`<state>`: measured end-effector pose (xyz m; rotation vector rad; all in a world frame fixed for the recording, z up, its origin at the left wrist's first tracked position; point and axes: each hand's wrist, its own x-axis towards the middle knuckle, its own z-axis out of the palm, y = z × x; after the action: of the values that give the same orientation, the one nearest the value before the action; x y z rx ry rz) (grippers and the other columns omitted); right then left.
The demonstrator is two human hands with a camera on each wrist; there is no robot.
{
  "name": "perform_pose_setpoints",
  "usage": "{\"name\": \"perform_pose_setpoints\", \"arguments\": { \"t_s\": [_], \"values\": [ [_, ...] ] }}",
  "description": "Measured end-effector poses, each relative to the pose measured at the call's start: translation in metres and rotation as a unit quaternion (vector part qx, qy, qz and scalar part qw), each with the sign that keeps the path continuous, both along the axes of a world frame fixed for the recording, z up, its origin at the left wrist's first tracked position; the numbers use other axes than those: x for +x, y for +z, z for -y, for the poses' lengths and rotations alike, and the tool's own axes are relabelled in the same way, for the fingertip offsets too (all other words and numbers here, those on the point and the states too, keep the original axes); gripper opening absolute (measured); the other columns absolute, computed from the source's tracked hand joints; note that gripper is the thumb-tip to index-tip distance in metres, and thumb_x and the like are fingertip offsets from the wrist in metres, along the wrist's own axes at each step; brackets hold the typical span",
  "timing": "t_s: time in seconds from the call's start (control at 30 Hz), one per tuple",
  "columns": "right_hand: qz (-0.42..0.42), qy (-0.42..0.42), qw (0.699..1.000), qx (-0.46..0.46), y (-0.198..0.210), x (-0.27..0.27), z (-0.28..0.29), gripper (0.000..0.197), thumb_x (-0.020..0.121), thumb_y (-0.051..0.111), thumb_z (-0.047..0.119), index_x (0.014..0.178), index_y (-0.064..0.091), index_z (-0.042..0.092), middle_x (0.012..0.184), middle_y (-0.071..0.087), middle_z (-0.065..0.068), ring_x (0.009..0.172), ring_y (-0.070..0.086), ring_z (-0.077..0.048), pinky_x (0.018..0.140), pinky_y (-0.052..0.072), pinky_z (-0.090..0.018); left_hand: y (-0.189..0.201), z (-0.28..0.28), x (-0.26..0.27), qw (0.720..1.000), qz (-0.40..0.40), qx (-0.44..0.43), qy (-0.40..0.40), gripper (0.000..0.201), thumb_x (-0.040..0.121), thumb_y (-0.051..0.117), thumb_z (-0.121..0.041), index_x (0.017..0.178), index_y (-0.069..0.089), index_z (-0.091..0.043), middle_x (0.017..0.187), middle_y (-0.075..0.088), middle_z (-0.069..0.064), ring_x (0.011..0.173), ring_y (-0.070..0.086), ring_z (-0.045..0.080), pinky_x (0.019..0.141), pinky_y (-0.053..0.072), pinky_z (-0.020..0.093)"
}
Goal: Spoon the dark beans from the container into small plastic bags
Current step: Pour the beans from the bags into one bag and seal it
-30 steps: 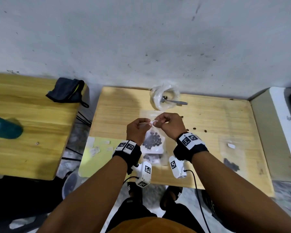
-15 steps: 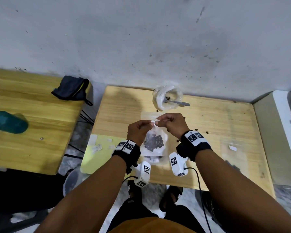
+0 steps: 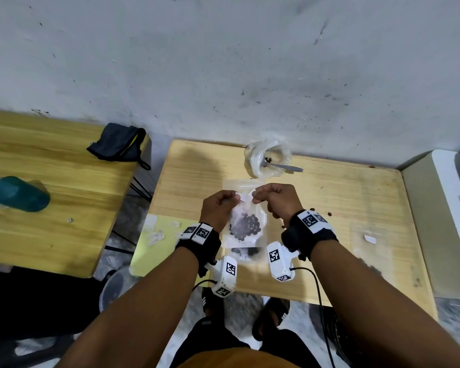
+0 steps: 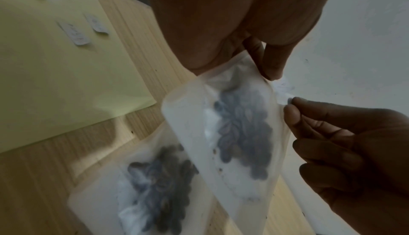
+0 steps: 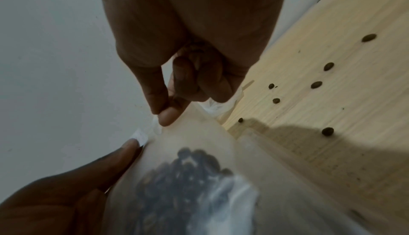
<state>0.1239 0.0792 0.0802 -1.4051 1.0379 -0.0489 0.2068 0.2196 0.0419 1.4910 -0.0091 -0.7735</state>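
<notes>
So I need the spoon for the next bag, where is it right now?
In the head view the spoon lies at the table's far edge by the wall, its bowl inside the container and its handle pointing right, just beyond both hands.

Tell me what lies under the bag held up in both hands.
Under the held bag another bag of dark beans lies flat on the table. Its far end is covered by the held bag.

Head downward, wrists close (blurry), sharing bag
</notes>
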Motion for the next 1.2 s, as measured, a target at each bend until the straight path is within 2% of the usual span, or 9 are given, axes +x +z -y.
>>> {"name": "perform_pose_setpoints", "arguments": {
  "t_s": [0.27,0.37,0.53,0.63,0.7,0.8,0.9,1.03,1.2],
  "values": [
    [0.01,-0.02,1.0,-0.001,0.001,0.001,-0.004,0.006,0.073,0.074,0.004,0.073,0.071,0.009,0.089,0.073,-0.024,0.037,0.031,-0.011,0.038,0.025,-0.017,-0.001,0.009,0.002,0.995,-0.096,-0.017,0.038,0.02,0.08,0.061,0.004,0.069,0.062,-0.012,0.071,0.062,0.003,0.066,0.057,0.017,0.062,0.047,0.022],
    [0.016,-0.019,1.0,-0.015,-0.003,0.001,-0.005,0.007,0.075,0.078,0.006,0.078,0.071,0.008,0.074,0.071,-0.011,0.036,0.044,-0.002,0.036,0.031,-0.014,-0.004,0.011,0.002,0.993,-0.105,-0.033,0.044,0.02,0.078,0.06,0.008,0.068,0.062,-0.01,0.069,0.062,0.003,0.066,0.057,0.019,0.066,0.048,0.024],
    [-0.002,-0.055,0.997,-0.052,-0.017,0.003,-0.01,0.013,0.07,0.083,0.014,0.065,0.073,0.019,0.075,0.074,0.006,0.072,0.066,-0.008,0.063,0.046,-0.022,-0.005,0.013,-0.001,0.991,-0.115,-0.045,0.044,0.02,0.076,0.059,0.012,0.069,0.061,-0.007,0.063,0.064,0.002,0.065,0.058,0.019,0.065,0.05,0.024],
    [0.016,-0.062,0.997,-0.038,-0.016,0.003,-0.012,0.01,0.073,0.08,0.014,0.069,0.071,0.017,0.073,0.07,0.008,0.056,0.057,0.0,0.053,0.039,-0.018,-0.009,0.013,0.0,0.992,-0.105,-0.04,0.062,0.022,0.076,0.06,0.009,0.067,0.064,-0.01,0.065,0.063,0.002,0.066,0.056,0.021,0.064,0.045,0.026],
    [0.05,-0.06,0.995,-0.061,-0.013,0.003,-0.012,0.009,0.075,0.079,0.012,0.073,0.071,0.014,0.071,0.068,0.003,0.058,0.059,-0.005,0.056,0.045,-0.019,-0.01,0.011,0.001,0.991,-0.107,-0.035,0.065,0.022,0.077,0.06,0.008,0.067,0.064,-0.011,0.065,0.064,0.002,0.063,0.056,0.019,0.057,0.042,0.024],
    [0.056,-0.013,0.981,-0.184,-0.014,0.002,-0.013,0.004,0.075,0.076,0.017,0.075,0.072,0.017,0.074,0.071,0.002,0.071,0.064,-0.011,0.072,0.054,-0.027,-0.011,0.011,0.004,0.989,-0.124,-0.043,0.064,0.021,0.079,0.058,0.009,0.069,0.062,-0.009,0.061,0.064,-0.001,0.06,0.056,0.017,0.051,0.044,0.021],
    [0.046,0.068,0.962,-0.259,-0.017,0.0,-0.017,0.012,0.068,0.062,0.035,0.073,0.072,0.028,0.073,0.071,0.01,0.068,0.064,-0.005,0.068,0.054,-0.029,-0.014,0.013,0.006,0.987,-0.142,-0.051,0.062,0.023,0.078,0.057,0.009,0.066,0.063,-0.009,0.06,0.063,-0.001,0.065,0.055,0.02,0.06,0.046,0.024],
    [0.028,0.134,0.951,-0.277,-0.02,-0.002,-0.017,0.013,0.079,0.066,0.02,0.083,0.075,0.028,0.068,0.066,0.012,0.053,0.055,0.001,0.062,0.048,-0.024,-0.014,0.012,0.007,0.985,-0.152,-0.061,0.055,0.026,0.076,0.058,0.009,0.062,0.065,-0.011,0.066,0.062,0.006,0.068,0.055,0.025,0.068,0.044,0.031],
    [0.03,0.122,0.962,-0.244,-0.025,0.001,-0.016,0.022,0.082,0.062,0.01,0.084,0.076,0.027,0.072,0.067,0.01,0.063,0.062,-0.008,0.068,0.054,-0.03,-0.017,0.009,0.008,0.986,-0.146,-0.06,0.054,0.019,0.076,0.057,0.008,0.067,0.062,-0.008,0.07,0.061,0.009,0.066,0.056,0.023,0.063,0.044,0.029]
  ]
}}
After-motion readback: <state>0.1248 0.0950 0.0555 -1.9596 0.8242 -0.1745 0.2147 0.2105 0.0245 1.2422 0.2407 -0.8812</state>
